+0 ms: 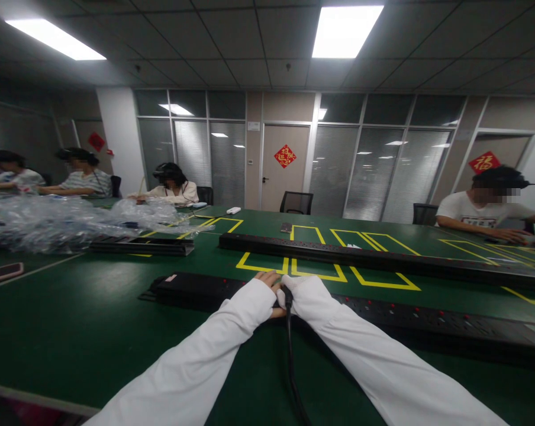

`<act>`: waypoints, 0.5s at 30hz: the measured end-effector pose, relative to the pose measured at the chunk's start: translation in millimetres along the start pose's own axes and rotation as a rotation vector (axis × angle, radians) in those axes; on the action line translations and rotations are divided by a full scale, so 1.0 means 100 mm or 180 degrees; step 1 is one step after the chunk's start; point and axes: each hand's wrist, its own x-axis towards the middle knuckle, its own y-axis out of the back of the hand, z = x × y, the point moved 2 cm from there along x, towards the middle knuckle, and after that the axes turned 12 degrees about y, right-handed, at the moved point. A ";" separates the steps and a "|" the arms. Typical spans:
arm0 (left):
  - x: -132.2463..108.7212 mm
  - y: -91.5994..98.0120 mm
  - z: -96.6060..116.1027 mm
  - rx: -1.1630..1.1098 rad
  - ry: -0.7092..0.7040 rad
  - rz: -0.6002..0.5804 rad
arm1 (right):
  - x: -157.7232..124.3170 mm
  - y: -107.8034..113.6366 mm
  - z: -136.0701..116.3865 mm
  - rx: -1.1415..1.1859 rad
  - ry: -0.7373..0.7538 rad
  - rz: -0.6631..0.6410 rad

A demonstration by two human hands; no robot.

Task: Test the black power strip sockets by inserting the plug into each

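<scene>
A long black power strip (409,316) with small red switches or lights lies across the table in front of me. My left hand (270,280) is wrapped over its middle, with fingers on the far side and part of the hand showing at the near edge. Right beside it, my right hand (299,286) is closed around a black plug (287,296) at the strip. From the plug a black cable (290,361) hangs down toward me. Whether the plug's pins are inside a socket is hidden by my hands.
Behind lies a second long power strip (338,251). Clear plastic bags (63,222) are heaped at left, near a black metal channel (138,246) and a phone (2,273). Yellow tape (385,285) marks the green table (94,331). Several people sit around it.
</scene>
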 end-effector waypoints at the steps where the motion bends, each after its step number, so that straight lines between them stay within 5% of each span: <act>1: 0.00 0.01 0.00 -0.0012 0.0008 -0.0011 | 0.00 0.00 0.00 0.0003 0.0022 0.0029; 15: 0.04 0.03 0.00 -0.0312 0.0049 -0.0283 | 0.00 0.09 -0.03 -0.0061 0.0151 0.0101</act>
